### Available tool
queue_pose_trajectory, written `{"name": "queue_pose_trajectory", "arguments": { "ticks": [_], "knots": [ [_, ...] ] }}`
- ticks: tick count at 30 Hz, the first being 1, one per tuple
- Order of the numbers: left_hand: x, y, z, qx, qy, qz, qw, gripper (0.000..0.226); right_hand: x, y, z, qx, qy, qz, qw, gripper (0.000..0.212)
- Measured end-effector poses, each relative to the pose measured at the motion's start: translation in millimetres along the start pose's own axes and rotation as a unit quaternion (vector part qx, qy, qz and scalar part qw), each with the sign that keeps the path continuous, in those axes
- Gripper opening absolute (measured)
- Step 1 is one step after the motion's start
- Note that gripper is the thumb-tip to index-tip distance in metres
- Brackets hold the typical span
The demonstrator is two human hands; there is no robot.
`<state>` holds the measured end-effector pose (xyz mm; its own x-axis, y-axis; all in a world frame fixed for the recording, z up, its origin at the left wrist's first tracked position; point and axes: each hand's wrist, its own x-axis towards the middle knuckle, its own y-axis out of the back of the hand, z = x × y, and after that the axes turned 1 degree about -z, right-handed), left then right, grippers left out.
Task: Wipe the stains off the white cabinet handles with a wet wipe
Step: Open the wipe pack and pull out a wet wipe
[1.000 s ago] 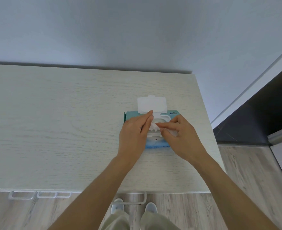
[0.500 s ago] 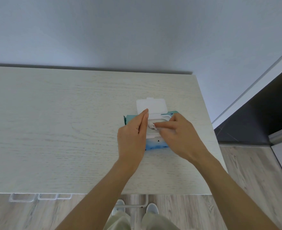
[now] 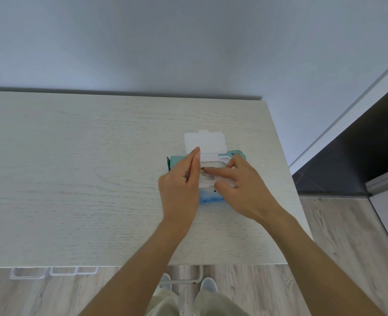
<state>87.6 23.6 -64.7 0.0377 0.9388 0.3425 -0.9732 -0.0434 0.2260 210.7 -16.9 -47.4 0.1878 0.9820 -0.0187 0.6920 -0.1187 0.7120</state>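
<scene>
Hands: left flat, right pinching wipe | pack near cabinet right edge

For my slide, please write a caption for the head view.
Left hand steadies the wet wipe pack, lid open; right hand reaches into its opening.

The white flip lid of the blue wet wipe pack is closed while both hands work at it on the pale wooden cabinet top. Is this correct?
Not quite: the head view shows the white flip lid of the blue wet wipe pack open, folded back. Both hands, left hand and right hand, do work at it.
</scene>
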Motion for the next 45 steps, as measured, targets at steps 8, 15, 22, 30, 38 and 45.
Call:
{"name": "queue_pose_trajectory", "arguments": {
  "ticks": [8,15,22,30,38,45],
  "knots": [
    [1,-1,-1,-0.025,0.01,-0.006,1.0,0.022,2,1,1,-0.014,-0.025,-0.076,0.997,0.037],
    [0,7,-14,0.224,-0.166,-0.146,0.949,0.043,2,17,7,0.279,-0.085,0.056,0.955,0.045],
    [-6,14,-20,0.474,-0.191,-0.314,0.8,0.081,-2,14,10,0.25,-0.06,0.105,0.961,0.044],
    [2,11,-22,0.369,-0.092,-0.285,0.88,0.066,-10,1,16,-0.046,-0.001,0.038,0.998,0.03],
    [55,-13,-11,0.275,0.115,-0.229,0.927,0.072,-8,17,9,0.16,-0.054,0.089,0.982,0.041],
    [23,11,0,0.145,-0.137,-0.096,0.975,0.051,-12,44,1,0.161,0.006,0.2,0.966,0.038]
  ]
}}
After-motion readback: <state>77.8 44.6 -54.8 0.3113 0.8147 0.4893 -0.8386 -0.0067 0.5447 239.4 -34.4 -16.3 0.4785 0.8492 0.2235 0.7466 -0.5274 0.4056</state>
